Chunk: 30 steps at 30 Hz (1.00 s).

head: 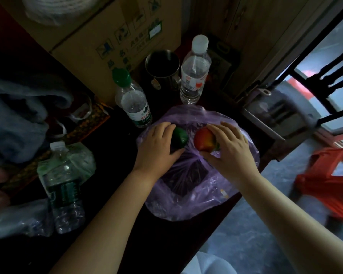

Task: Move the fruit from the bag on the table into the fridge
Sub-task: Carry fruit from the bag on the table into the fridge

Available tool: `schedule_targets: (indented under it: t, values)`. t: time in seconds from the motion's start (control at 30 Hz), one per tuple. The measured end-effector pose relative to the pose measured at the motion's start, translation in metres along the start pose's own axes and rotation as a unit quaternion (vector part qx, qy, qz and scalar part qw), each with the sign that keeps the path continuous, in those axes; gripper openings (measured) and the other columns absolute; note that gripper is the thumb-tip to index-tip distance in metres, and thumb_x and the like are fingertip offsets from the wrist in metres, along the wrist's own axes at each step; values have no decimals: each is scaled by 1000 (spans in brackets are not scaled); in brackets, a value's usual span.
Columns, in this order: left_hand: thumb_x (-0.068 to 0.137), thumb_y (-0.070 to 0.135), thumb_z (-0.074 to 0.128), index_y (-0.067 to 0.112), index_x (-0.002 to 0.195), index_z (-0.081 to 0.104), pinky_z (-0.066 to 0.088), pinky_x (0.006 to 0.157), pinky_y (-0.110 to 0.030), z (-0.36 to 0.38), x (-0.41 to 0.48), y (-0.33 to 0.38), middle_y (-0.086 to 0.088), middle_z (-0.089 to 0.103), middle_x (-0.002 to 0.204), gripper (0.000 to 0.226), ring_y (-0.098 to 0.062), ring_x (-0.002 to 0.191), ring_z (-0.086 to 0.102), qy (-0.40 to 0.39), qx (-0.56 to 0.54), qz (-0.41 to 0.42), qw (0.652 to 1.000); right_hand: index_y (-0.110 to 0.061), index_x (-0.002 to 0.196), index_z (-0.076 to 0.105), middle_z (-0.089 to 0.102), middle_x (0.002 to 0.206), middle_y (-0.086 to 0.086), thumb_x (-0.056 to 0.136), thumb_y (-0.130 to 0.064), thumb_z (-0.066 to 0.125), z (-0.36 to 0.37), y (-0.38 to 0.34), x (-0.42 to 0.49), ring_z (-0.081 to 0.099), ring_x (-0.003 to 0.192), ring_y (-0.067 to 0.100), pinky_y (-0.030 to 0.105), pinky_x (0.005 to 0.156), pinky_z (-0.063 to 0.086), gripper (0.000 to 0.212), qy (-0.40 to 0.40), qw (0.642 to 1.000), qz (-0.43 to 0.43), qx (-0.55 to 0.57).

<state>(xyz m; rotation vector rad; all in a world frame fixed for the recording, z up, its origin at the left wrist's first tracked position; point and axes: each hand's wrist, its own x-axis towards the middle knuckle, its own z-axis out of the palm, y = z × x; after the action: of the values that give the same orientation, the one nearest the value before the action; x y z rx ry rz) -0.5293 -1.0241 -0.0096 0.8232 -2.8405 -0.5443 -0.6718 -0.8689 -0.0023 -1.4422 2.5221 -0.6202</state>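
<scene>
Dark table (166, 244), a piece of fruit in each hand over a purple bag (186, 194).
Farthest back stands a cardboard box (83, 36); nearer are a white-capped bottle (194, 72), a green-capped bottle (133, 99) and a metal cup (162, 68). At the bag's far half, the left hand (156, 143) curls round a green fruit (179, 137) and the right hand (230, 147) grips a red fruit (205, 140), the two fruits just beside each other.

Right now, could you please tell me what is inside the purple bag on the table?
A green fruit in the left hand and a red fruit in the right hand. Anything beneath the hands is covered.
</scene>
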Motion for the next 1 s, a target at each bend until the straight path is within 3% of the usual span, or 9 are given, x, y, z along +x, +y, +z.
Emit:
schedule_targets:
  t: [0.17,0.3,0.4,0.5,0.67,0.77,0.83,0.9,1.0]
  values:
    - [81,37,70,10,133,45,38,100,-28,-30,-7,21,-5,46,136,64,-21,125,45,27,-108,-15,994,-11,132,49,53,132,7,77,-52,65,-30,-18,-7,44,125,26,28,105,26,70,29,999,-4,33]
    - [82,29,71,18,139,38,32,95,-14,-56,-14,42,1,44,138,66,-12,125,42,31,-177,-31,983,-14,134,46,49,132,4,75,-38,75,-60,-32,-19,51,116,23,26,94,38,70,67,996,-7,65]
    - [82,25,72,21,140,36,32,93,-10,-73,-22,58,3,40,140,68,-9,125,42,49,-209,-27,976,-15,135,45,47,134,4,75,-37,76,-83,-40,-30,52,114,21,19,89,38,71,93,993,-17,66]
    - [81,22,73,23,139,36,29,86,3,-87,-30,75,4,38,140,69,-4,121,42,66,-234,-10,970,-17,135,46,48,133,2,74,-39,76,-104,-49,-41,55,110,21,24,86,43,71,115,989,-25,86]
    - [81,23,72,21,140,36,31,87,-1,-103,-49,97,2,40,139,68,-7,123,42,98,-254,5,962,-21,132,49,48,130,-4,71,-35,79,-130,-64,-61,50,109,8,19,87,44,69,133,979,-9,151]
    - [83,26,69,19,140,36,34,88,-9,-115,-65,107,1,39,140,66,-9,124,41,115,-240,26,964,-20,133,48,46,132,-3,72,-32,79,-141,-71,-76,42,111,1,8,88,36,69,140,978,-27,155]
    - [82,29,68,19,139,36,34,87,-5,-124,-76,113,2,40,139,66,-7,124,41,134,-236,40,962,-21,133,47,46,131,-5,73,-33,78,-146,-77,-84,42,109,0,6,86,34,68,161,973,-29,160]
    - [82,25,69,18,138,37,32,88,-1,-132,-87,117,1,41,137,65,-7,125,40,160,-229,51,959,-20,132,46,46,130,-5,74,-34,78,-148,-84,-91,46,108,2,8,85,39,68,175,966,-24,188]
    - [83,24,69,15,138,37,32,91,-7,-142,-104,122,-2,40,139,64,-10,128,38,170,-213,45,961,-18,130,44,50,129,1,72,-34,80,-145,-92,-98,54,111,14,29,89,49,70,165,958,-12,235]
